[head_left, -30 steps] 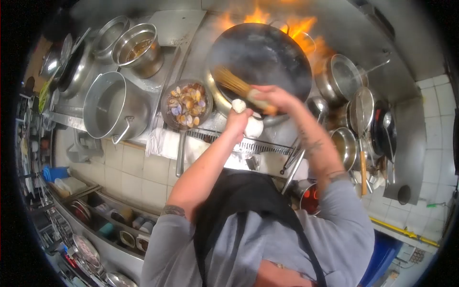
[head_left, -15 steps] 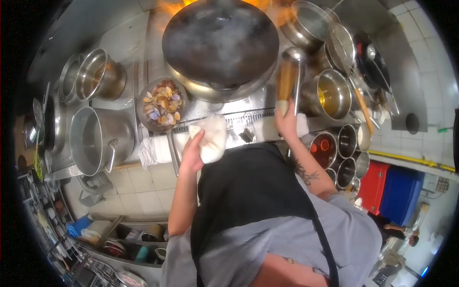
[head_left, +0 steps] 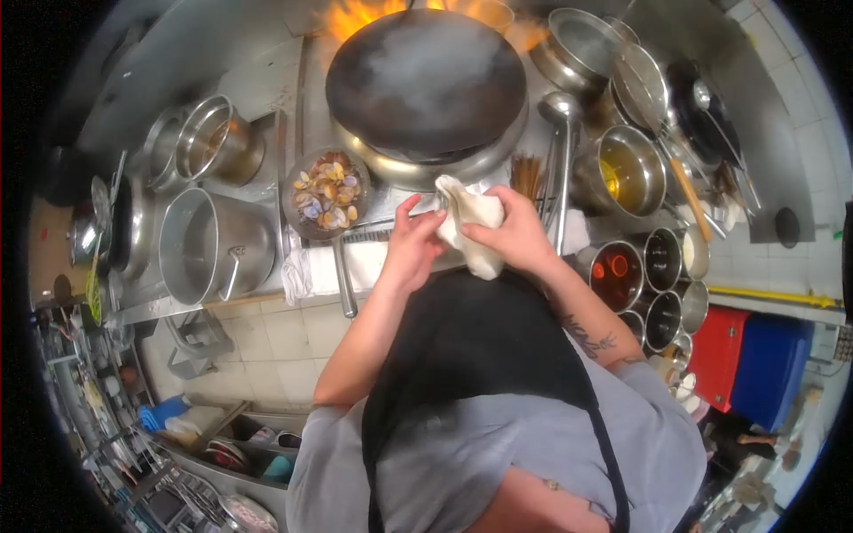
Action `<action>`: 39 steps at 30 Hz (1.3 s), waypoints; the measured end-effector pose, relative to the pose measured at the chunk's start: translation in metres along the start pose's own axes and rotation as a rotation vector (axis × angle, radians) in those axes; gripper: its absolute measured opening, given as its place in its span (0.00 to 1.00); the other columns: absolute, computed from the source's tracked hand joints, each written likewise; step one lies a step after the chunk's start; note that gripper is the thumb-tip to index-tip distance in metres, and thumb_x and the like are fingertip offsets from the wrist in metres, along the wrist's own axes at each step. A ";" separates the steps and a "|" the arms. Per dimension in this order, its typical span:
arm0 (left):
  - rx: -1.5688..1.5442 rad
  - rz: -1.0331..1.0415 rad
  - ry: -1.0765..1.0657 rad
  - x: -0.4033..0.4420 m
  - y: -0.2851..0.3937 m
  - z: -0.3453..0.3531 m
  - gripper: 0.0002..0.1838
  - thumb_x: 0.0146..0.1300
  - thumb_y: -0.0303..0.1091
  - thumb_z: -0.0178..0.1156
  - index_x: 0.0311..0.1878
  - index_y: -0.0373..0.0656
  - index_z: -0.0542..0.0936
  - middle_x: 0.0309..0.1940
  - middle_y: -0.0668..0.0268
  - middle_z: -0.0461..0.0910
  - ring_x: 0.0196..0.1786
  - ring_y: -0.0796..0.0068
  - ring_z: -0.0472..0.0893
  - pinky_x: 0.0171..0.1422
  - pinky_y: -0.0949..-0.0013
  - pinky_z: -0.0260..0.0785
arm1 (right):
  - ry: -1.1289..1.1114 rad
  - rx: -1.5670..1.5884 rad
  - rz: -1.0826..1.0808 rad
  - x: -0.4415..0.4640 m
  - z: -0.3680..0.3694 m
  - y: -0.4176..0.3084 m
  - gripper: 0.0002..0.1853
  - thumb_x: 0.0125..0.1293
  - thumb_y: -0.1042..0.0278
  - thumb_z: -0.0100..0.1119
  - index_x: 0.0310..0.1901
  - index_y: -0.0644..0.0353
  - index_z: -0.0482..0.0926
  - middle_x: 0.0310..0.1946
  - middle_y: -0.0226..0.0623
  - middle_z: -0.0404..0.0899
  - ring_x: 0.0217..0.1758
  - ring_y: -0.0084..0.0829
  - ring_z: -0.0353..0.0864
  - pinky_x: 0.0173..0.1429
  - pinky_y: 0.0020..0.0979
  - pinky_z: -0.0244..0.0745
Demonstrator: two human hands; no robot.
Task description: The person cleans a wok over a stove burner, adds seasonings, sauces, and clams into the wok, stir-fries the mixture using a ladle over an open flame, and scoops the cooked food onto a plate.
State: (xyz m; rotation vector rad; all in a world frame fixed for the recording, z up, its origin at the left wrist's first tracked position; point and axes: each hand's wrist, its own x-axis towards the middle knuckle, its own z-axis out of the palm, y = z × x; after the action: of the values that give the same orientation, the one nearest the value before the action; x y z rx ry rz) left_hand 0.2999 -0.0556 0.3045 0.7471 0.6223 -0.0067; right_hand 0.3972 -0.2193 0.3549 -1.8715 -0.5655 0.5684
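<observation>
A white cloth (head_left: 471, 226) hangs bunched between the two hands at the near side of the desk (head_left: 313, 115), its long axis running far to near, the far end slanting left. The right hand's (head_left: 517, 229) grip pinches it, thumb across the folds; the left hand (head_left: 413, 242) is at its left edge, fingers curled, and I cannot tell whether that grip pinches it. Beyond is a smoking wok (head_left: 426, 80), flames (head_left: 364, 19) behind its far rim. A brush (head_left: 526, 178) and ladle (head_left: 565, 169) lie right; a pan (head_left: 345, 275) of clams (head_left: 327, 194) and a deep pot (head_left: 249, 235) stand left. The desk is metal, with tiled wall (head_left: 800, 84) at far right.
</observation>
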 end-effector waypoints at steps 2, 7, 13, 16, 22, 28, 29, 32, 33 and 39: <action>-0.020 -0.025 0.049 0.008 -0.002 -0.012 0.39 0.68 0.27 0.60 0.78 0.44 0.50 0.66 0.53 0.69 0.63 0.59 0.75 0.62 0.56 0.74 | -0.097 0.250 0.037 0.001 -0.004 0.000 0.21 0.52 0.73 0.76 0.46 0.65 0.77 0.39 0.32 0.82 0.43 0.22 0.81 0.49 0.27 0.77; -0.058 0.000 -0.225 0.019 -0.007 -0.027 0.40 0.64 0.24 0.62 0.75 0.42 0.52 0.66 0.50 0.68 0.65 0.57 0.74 0.68 0.60 0.69 | 0.027 0.107 0.037 0.011 -0.008 0.002 0.26 0.49 0.67 0.76 0.48 0.64 0.76 0.42 0.41 0.84 0.45 0.32 0.84 0.52 0.33 0.78; 1.085 0.843 0.196 0.016 -0.011 0.007 0.29 0.57 0.27 0.66 0.62 0.42 0.68 0.63 0.49 0.69 0.68 0.54 0.69 0.73 0.57 0.59 | 0.208 -0.181 -0.021 0.015 0.007 -0.002 0.27 0.48 0.67 0.73 0.50 0.65 0.74 0.45 0.53 0.81 0.52 0.47 0.83 0.57 0.39 0.76; 1.223 1.010 0.233 0.014 -0.010 0.009 0.24 0.60 0.26 0.63 0.60 0.39 0.71 0.64 0.51 0.69 0.68 0.56 0.70 0.70 0.59 0.63 | 0.244 -0.046 -0.096 0.025 0.017 0.012 0.27 0.49 0.68 0.72 0.50 0.66 0.73 0.46 0.53 0.80 0.51 0.50 0.81 0.57 0.41 0.76; 0.090 0.121 -0.137 0.056 -0.038 -0.060 0.25 0.77 0.44 0.47 0.72 0.45 0.61 0.66 0.59 0.70 0.68 0.58 0.71 0.69 0.53 0.68 | 0.135 -0.054 -0.197 0.022 0.052 0.012 0.28 0.54 0.65 0.69 0.55 0.68 0.73 0.49 0.57 0.78 0.55 0.52 0.79 0.61 0.43 0.74; -0.141 -0.064 -0.225 0.025 -0.025 -0.039 0.33 0.75 0.60 0.42 0.74 0.49 0.61 0.70 0.58 0.67 0.71 0.56 0.68 0.74 0.50 0.63 | -0.181 0.032 -0.095 0.017 0.033 0.005 0.24 0.57 0.67 0.66 0.55 0.67 0.78 0.50 0.52 0.82 0.55 0.43 0.82 0.58 0.39 0.77; -0.059 -0.006 -0.245 0.031 -0.028 -0.043 0.32 0.75 0.56 0.45 0.73 0.46 0.64 0.70 0.57 0.68 0.70 0.56 0.71 0.73 0.49 0.63 | -0.175 0.131 -0.080 0.018 0.023 0.009 0.22 0.58 0.67 0.66 0.54 0.66 0.79 0.48 0.51 0.83 0.54 0.41 0.83 0.56 0.38 0.78; -0.170 -0.106 -0.116 0.036 -0.035 -0.065 0.30 0.74 0.50 0.47 0.72 0.41 0.66 0.67 0.56 0.72 0.67 0.55 0.74 0.72 0.49 0.65 | 0.102 0.232 -0.034 0.028 -0.004 0.062 0.18 0.59 0.68 0.64 0.51 0.65 0.82 0.43 0.49 0.85 0.47 0.39 0.86 0.52 0.36 0.80; -0.216 -0.110 -0.136 0.030 -0.031 -0.066 0.28 0.72 0.43 0.50 0.70 0.37 0.67 0.64 0.55 0.76 0.64 0.54 0.76 0.70 0.48 0.67 | 0.154 0.053 0.128 0.015 -0.035 0.058 0.18 0.59 0.69 0.62 0.51 0.66 0.82 0.44 0.50 0.85 0.47 0.42 0.85 0.52 0.37 0.81; -0.126 -0.036 -0.022 0.016 -0.037 -0.131 0.26 0.69 0.40 0.56 0.67 0.38 0.70 0.61 0.53 0.77 0.60 0.54 0.79 0.67 0.49 0.71 | 0.500 -0.601 0.638 -0.011 -0.069 0.214 0.22 0.62 0.66 0.62 0.55 0.69 0.75 0.55 0.58 0.76 0.57 0.51 0.79 0.61 0.43 0.76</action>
State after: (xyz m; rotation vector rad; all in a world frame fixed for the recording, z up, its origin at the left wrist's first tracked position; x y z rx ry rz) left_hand 0.2354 0.0037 0.1988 0.6135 0.6097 -0.0088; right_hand 0.4566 -0.3470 0.1799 -2.6720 0.2478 0.3123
